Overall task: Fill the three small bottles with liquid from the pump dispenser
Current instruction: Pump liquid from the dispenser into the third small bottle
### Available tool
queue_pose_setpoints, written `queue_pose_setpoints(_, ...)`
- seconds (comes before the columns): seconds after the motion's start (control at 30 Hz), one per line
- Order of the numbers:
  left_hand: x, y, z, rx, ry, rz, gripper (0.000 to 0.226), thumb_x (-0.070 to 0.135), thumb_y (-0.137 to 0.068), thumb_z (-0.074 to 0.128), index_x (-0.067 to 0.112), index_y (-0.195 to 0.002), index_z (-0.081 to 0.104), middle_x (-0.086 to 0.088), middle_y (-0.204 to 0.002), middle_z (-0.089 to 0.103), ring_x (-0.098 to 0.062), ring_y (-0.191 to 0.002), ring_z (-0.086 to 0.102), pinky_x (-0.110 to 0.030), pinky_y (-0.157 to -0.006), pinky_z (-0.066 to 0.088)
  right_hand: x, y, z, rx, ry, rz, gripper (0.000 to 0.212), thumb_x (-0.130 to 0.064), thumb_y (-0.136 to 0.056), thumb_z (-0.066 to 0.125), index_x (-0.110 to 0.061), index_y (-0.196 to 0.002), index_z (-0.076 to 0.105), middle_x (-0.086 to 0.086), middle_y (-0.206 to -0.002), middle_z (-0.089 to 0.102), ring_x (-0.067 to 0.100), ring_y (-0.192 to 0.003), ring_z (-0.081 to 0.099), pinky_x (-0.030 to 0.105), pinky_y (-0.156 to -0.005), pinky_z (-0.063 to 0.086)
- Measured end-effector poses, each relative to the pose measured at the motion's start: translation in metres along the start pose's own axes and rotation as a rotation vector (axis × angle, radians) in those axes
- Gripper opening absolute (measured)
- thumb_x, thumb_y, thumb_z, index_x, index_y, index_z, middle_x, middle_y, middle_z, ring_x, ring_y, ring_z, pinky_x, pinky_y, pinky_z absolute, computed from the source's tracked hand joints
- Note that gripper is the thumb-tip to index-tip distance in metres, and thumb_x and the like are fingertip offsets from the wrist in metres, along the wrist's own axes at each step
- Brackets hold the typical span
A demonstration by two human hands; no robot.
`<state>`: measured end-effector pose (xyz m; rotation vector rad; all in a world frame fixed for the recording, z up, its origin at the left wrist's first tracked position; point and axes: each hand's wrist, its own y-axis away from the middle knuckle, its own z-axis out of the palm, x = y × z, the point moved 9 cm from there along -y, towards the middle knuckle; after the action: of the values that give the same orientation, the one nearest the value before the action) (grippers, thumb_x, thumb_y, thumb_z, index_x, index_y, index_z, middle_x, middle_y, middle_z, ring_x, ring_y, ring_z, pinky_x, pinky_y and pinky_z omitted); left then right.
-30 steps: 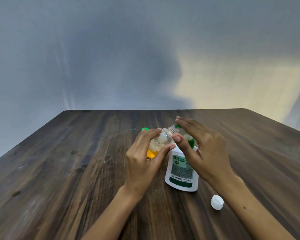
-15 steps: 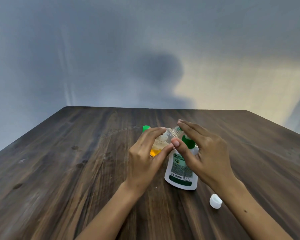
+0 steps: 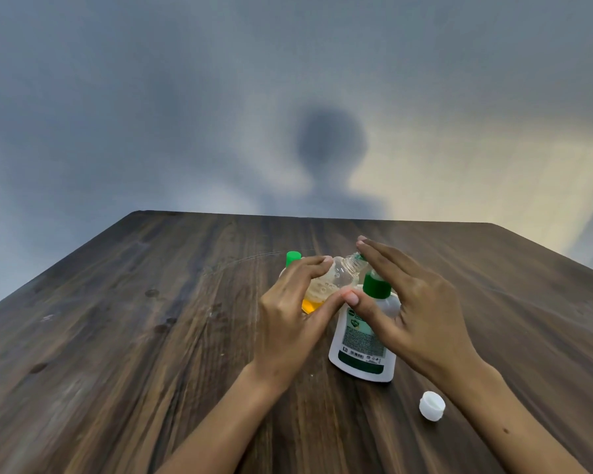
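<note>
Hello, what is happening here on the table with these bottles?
A person is filling a small bottle from a pump dispenser on a wooden table. The left hand holds the bottle tilted, its mouth at the pump's nozzle; it holds some yellow liquid. The right hand lies with straight fingers over the green pump head. A white cap lies loose near the right wrist, and a green-capped bottle stands behind the left hand.

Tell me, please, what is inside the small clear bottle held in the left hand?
The small clear bottle, tilted in the left hand, holds orange liquid pooled at its low end, with bubbles above. The fingers cover part of it, so the exact level cannot be seen.
</note>
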<state>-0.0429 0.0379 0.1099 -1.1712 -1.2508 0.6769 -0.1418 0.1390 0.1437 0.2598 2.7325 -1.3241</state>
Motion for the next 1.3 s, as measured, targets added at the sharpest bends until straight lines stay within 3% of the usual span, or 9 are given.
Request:
queue_pose_setpoints(0.13, -0.0026, 0.0008, -0.0003, 0.011, -0.022, -0.016, 0.042, 0.036, -0.085, 0.067, -0.003, -0.101, 0.069, -0.008, -0.105, 0.071, -0.006, -0.105, 0.062, -0.010, -0.092, 0.045, 0.0020, -0.0040, -0.0033, -0.022, -0.025, -0.011, 0.079, -0.073, -0.089, 0.024, -0.016, -0.132, 0.057, -0.002, -0.132, 0.058, 0.011, -0.119, 0.054, 0.024, -0.093, 0.042)
queue_pose_setpoints(0.3, -0.0008, 0.0015, -0.0001, 0.002, -0.045, -0.007, 0.041, 0.036, -0.083, 0.069, -0.002, -0.101, 0.070, -0.008, -0.105, 0.071, -0.008, -0.105, 0.062, -0.013, -0.093, 0.047, 0.0054, -0.0010, 0.0004, 0.020, -0.080, 0.013, 0.075, -0.071, -0.091, 0.023, -0.016, -0.124, 0.064, -0.001, -0.124, 0.063, 0.014, -0.113, 0.059, 0.024, -0.086, 0.045)
queue_pose_setpoints(0.43, -0.0018, 0.0018, -0.0010, 0.010, -0.039, -0.013, 0.040, 0.033, -0.082, 0.071, -0.002, -0.101, 0.070, -0.008, -0.105, 0.071, -0.008, -0.104, 0.062, -0.011, -0.094, 0.045, 0.0056, -0.0022, -0.0002, -0.013, -0.088, -0.005, 0.079, -0.073, -0.090, 0.021, -0.016, -0.129, 0.059, -0.002, -0.131, 0.059, 0.012, -0.119, 0.055, 0.027, -0.091, 0.045)
queue_pose_setpoints(0.73, 0.0012, 0.0013, -0.0004, 0.006, -0.048, -0.005, 0.040, 0.035, -0.084, 0.067, -0.002, -0.100, 0.069, -0.008, -0.105, 0.070, -0.006, -0.105, 0.061, -0.010, -0.094, 0.044, 0.0036, -0.0034, 0.0004, -0.018, -0.076, 0.006, 0.082, -0.076, -0.089, 0.021, -0.016, -0.124, 0.064, -0.004, -0.128, 0.061, 0.010, -0.116, 0.057, 0.023, -0.088, 0.044)
queue_pose_setpoints(0.9, -0.0013, 0.0019, -0.0011, 0.024, -0.041, -0.024, 0.040, 0.034, -0.083, 0.069, -0.002, -0.100, 0.069, -0.007, -0.104, 0.070, -0.003, -0.104, 0.060, -0.009, -0.092, 0.045, 0.0032, -0.0056, -0.0046, -0.058, -0.062, -0.026, 0.082, -0.074, -0.090, 0.018, -0.016, -0.130, 0.059, -0.001, -0.133, 0.057, 0.013, -0.122, 0.053, 0.030, -0.096, 0.043)
queue_pose_setpoints(1.1, -0.0009, 0.0024, 0.0024, 0.007, -0.048, -0.001, 0.039, 0.034, -0.084, 0.068, -0.003, -0.099, 0.070, -0.008, -0.104, 0.071, -0.005, -0.105, 0.059, -0.010, -0.095, 0.043, 0.0034, -0.0018, -0.0002, -0.023, -0.034, -0.011, 0.078, -0.072, -0.091, 0.021, -0.016, -0.124, 0.064, -0.002, -0.125, 0.063, 0.013, -0.114, 0.059, 0.022, -0.087, 0.042)
queue_pose_setpoints(1.3, -0.0016, 0.0017, 0.0005, 0.024, -0.021, -0.007, 0.040, 0.036, -0.085, 0.066, -0.001, -0.100, 0.069, 0.003, -0.106, 0.064, 0.003, -0.107, 0.056, -0.009, -0.093, 0.043, 0.0039, -0.0077, -0.0053, -0.061, -0.069, -0.011, 0.081, -0.073, -0.090, 0.018, -0.017, -0.128, 0.061, -0.002, -0.131, 0.059, 0.013, -0.121, 0.054, 0.030, -0.094, 0.045)
